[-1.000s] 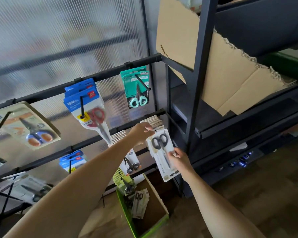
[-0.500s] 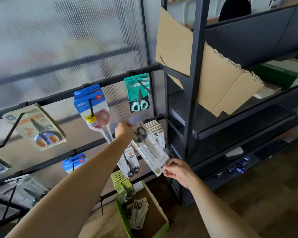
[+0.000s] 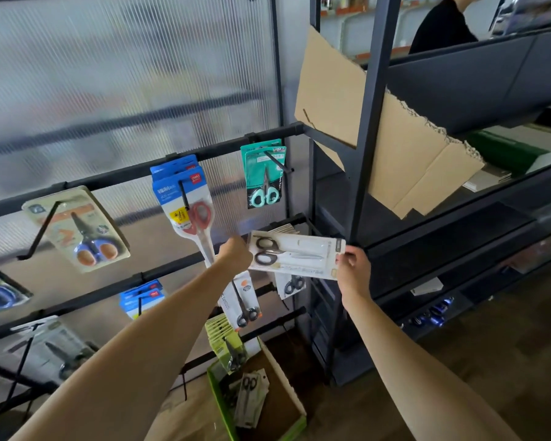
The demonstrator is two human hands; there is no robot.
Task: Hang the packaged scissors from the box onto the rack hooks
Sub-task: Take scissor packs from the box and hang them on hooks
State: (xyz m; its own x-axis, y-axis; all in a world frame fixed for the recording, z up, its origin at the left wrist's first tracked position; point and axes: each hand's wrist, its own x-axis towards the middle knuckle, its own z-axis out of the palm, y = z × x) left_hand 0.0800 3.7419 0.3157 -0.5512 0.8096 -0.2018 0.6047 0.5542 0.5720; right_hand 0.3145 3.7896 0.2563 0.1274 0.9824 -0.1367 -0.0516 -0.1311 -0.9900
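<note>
A white pack of black-handled scissors (image 3: 295,256) lies sideways in front of the rack's middle bar (image 3: 159,270). My left hand (image 3: 236,257) grips its handle end. At the opposite end, my right hand (image 3: 352,270) pinches the card. Behind the pack, a stack of similar white packs (image 3: 287,229) hangs on a hook. On the floor stands the green-edged cardboard box (image 3: 295,405) with more scissor packs (image 3: 250,397) inside.
Other hung packs: teal (image 3: 263,173), blue with red scissors (image 3: 185,205), beige with orange-blue scissors (image 3: 80,229), small blue (image 3: 140,299), lime ones (image 3: 225,340). A dark shelf post (image 3: 372,122) and torn cardboard (image 3: 395,148) stand right. A person in black (image 3: 439,27) is far behind.
The white pack has swung from upright to lying sideways and risen toward the middle bar. My right hand moved up and right along with its end; my left hand shifted left.
</note>
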